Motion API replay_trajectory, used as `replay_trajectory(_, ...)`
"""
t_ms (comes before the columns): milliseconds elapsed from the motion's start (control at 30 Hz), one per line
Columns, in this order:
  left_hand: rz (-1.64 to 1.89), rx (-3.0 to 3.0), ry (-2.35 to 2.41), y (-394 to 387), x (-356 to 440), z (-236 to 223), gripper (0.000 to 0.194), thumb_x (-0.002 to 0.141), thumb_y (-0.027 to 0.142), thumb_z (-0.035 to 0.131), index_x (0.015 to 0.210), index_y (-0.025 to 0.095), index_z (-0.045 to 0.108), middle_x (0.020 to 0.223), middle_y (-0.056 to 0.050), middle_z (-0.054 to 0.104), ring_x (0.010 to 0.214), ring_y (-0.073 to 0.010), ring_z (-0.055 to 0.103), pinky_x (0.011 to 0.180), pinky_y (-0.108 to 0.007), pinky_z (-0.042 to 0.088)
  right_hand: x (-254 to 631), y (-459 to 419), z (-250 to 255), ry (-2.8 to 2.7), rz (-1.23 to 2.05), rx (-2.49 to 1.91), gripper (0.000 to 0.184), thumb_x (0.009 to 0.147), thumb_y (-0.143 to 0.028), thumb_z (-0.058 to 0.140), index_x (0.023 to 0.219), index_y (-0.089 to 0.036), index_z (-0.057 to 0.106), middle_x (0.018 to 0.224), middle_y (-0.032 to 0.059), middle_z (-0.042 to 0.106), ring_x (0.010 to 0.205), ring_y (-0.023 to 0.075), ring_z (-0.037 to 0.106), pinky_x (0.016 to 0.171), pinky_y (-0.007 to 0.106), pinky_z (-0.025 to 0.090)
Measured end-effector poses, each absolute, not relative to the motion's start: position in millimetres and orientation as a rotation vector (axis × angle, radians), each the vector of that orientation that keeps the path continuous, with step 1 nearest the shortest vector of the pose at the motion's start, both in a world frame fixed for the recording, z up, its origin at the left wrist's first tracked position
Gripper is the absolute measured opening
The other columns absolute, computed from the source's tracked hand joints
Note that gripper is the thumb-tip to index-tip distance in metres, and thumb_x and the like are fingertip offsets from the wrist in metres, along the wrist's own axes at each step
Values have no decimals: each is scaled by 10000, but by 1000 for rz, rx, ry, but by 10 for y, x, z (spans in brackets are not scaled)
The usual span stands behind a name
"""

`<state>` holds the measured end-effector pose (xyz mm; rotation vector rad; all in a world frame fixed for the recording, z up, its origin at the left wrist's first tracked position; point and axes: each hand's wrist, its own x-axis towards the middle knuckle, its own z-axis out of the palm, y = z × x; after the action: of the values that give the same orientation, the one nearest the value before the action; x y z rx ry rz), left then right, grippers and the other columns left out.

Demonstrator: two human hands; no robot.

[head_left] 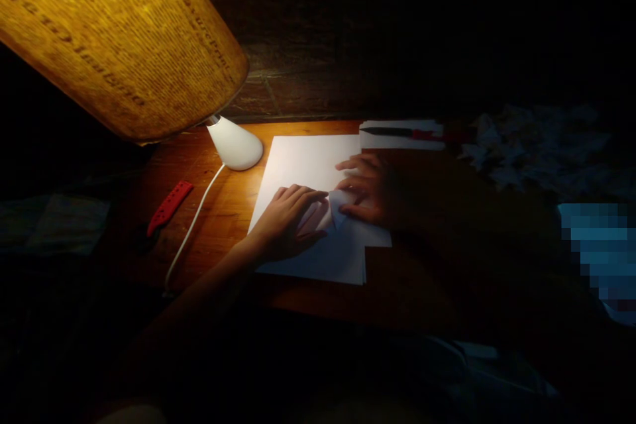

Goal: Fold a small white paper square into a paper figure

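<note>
A small folded piece of white paper lies between my two hands, over a stack of white paper sheets on the wooden table. My left hand holds its left part, with the fingers over the far edge and the thumb along the near edge. On the right, my right hand grips the pointed end between thumb and fingers, its upper fingers spread over the sheets. Shadow covers much of the right hand, and the hands partly hide the folds.
A lamp with a printed yellow shade and white base stands at left, its cord running forward. Nearby lies a red perforated strip. A black-bladed knife rests on smaller papers. Folded paper pieces are heaped at right.
</note>
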<state>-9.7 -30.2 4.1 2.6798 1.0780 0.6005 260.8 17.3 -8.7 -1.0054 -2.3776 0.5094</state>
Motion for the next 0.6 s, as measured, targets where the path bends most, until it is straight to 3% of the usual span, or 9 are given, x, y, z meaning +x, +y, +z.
replay_trajectory(67, 683, 2628, 1075, -310, -90, 49, 409, 962, 328, 723, 1324, 207, 573, 1205, -112, 752, 1051, -286, 684, 889, -436, 525, 2620, 178, -59, -2333, 580, -936, 236, 872, -398, 787, 1073, -274, 784, 1455, 69, 707, 1375, 341, 562, 1156, 565, 419)
replay_trajectory(200, 882, 2454, 1119, -305, -112, 30, 361, 962, 222, 633, 1314, 172, 572, 1186, -127, 757, 982, -229, 724, 816, -376, 559, 2651, 170, 53, -2231, 656, -836, 45, 884, -261, 742, 911, -279, 773, 1339, 39, 752, 1278, 293, 622, 1133, 523, 443)
replay_trajectory(333, 1065, 2194, 1286, -272, -151, -12, 275, 945, 175, 616, 1218, 192, 599, 1054, -57, 772, 792, -140, 691, 715, -295, 547, 2661, 150, 93, -2189, 754, -834, 132, 832, -172, 723, 802, -288, 779, 1385, 24, 714, 1315, 290, 612, 1162, 535, 444)
replay_trajectory(467, 1234, 1810, 1361, -243, -143, 18, 114, 910, 261, 685, 1003, 217, 636, 792, 15, 649, 696, -131, 609, 642, -266, 506, 2657, 156, 48, -2136, 755, -887, 152, 819, -183, 717, 708, -280, 756, 1444, 31, 659, 1385, 302, 576, 1180, 544, 471)
replay_trajectory(600, 1343, 1421, 1273, -204, -119, 73, 203, 832, 301, 777, 870, 214, 598, 797, 15, 627, 679, -111, 574, 606, -231, 484, 2650, 179, 4, -1996, 773, -959, 184, 857, -192, 644, 762, -276, 778, 1359, 56, 721, 1283, 285, 666, 1116, 516, 537)
